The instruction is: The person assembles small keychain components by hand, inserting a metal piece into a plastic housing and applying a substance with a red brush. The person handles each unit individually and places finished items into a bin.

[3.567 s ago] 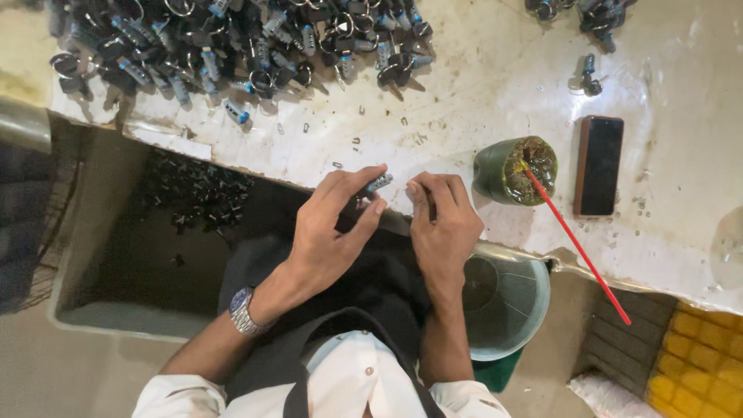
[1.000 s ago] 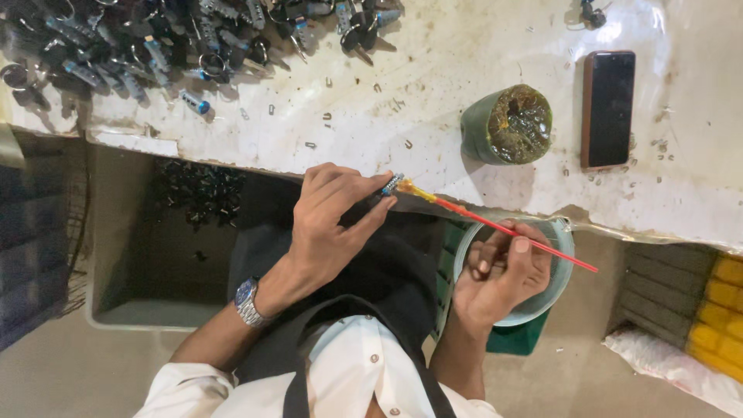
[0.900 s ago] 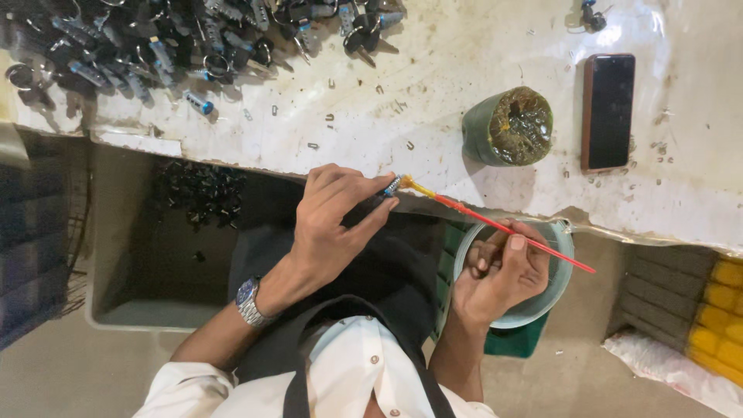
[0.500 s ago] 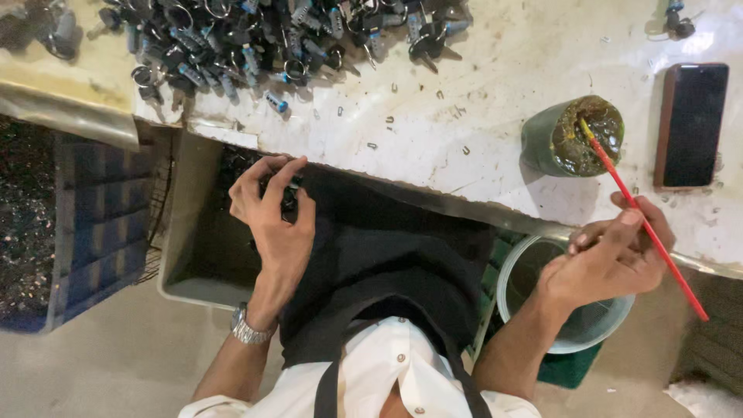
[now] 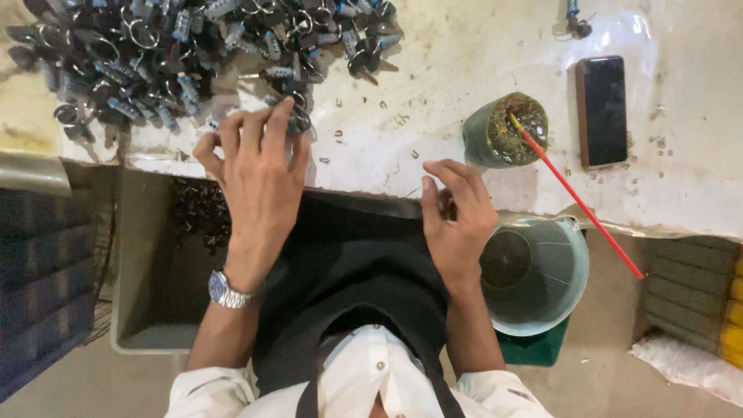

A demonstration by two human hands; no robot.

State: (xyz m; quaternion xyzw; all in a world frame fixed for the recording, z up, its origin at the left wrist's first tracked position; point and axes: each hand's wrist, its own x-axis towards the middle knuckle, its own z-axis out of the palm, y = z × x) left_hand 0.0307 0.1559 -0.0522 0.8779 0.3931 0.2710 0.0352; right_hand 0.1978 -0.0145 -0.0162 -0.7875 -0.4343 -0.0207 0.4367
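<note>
Screen: a dark, blank rectangular phone (image 5: 602, 111) is laid flat on the white bench, just right of the green cup (image 5: 495, 139).
Packages, labels, signs: none are seen.

Upper left, dark metal parts (image 5: 155, 54) with blue bits; upper right, a green cup (image 5: 503, 131), red stick (image 5: 576, 203), black phone (image 5: 602, 111).

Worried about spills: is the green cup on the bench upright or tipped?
Upright. The green cup stands on its base on the bench, its open mouth faces up, and the red stick leans out of it.
</note>
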